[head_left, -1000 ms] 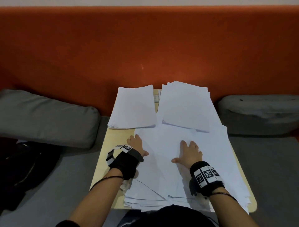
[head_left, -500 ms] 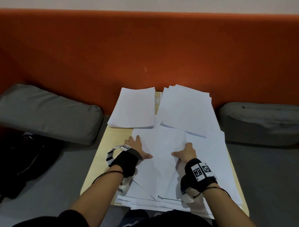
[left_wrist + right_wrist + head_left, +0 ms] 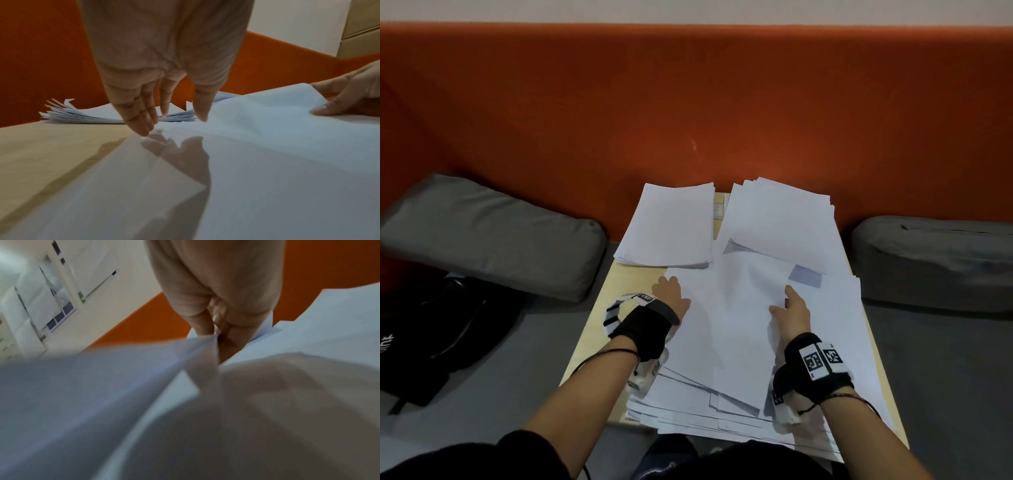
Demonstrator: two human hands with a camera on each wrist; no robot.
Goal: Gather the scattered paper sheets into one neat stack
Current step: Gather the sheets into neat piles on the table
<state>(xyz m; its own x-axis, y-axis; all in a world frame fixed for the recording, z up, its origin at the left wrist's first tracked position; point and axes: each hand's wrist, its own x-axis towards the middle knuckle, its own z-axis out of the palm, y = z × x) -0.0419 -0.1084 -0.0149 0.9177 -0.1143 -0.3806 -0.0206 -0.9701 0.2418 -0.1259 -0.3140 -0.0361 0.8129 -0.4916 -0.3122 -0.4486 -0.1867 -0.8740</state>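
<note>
— On the near half of the bench, what was seen, and where did the task's paper lie?

— A loose spread of sheets was found covering the near and middle bench, its near edges hanging past the rim. Two smaller piles were set at the far end: a tidier left pile and a fanned right pile, the latter overlapping the spread.

— How were the hands placed?

— The left hand was laid on the spread's far left corner with fingers straight, so its grip was wide and nothing was held; in the left wrist view its fingertips were seen touching the paper's edge. The right hand was closed in a pinch on a raised fold of the top sheet, thumb on top and fingers underneath.

— What could have gone wrong from there?

— It was judged that the pinched sheet could be creased or torn if it were pulled while pinned by the left hand. Sheets overhanging the near rim could be dragged off onto the floor by the forearms. If only the top layer were drawn along, the lower layers would be left askew, and the fanned right pile could be disturbed by paper slid beneath it.
</note>
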